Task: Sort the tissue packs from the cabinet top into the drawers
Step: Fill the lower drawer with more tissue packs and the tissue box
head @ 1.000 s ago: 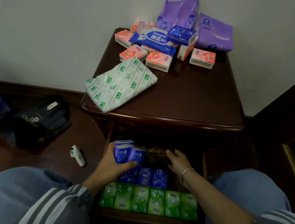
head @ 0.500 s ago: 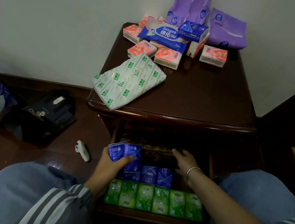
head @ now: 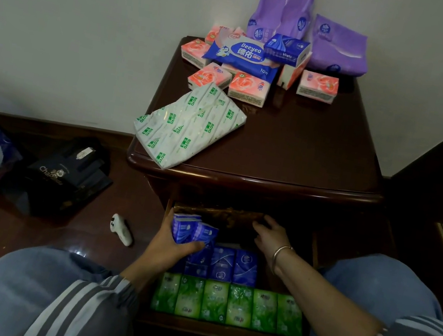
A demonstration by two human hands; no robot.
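Left hand [head: 169,242] gripping blue packs [head: 192,229] — right hand [head: 269,234] flat in drawer [head: 216,331]

Grey striped sleeves [head: 81,299], wrist bangle [head: 280,252]

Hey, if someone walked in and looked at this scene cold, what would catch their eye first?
Probably the open drawer at the bottom, with a neat row of green tissue packs along its front and blue packs behind. The left hand holds two more blue packs in its grip above that row. On the cabinet top, a jumble of pink packs and purple bags sits against the wall.
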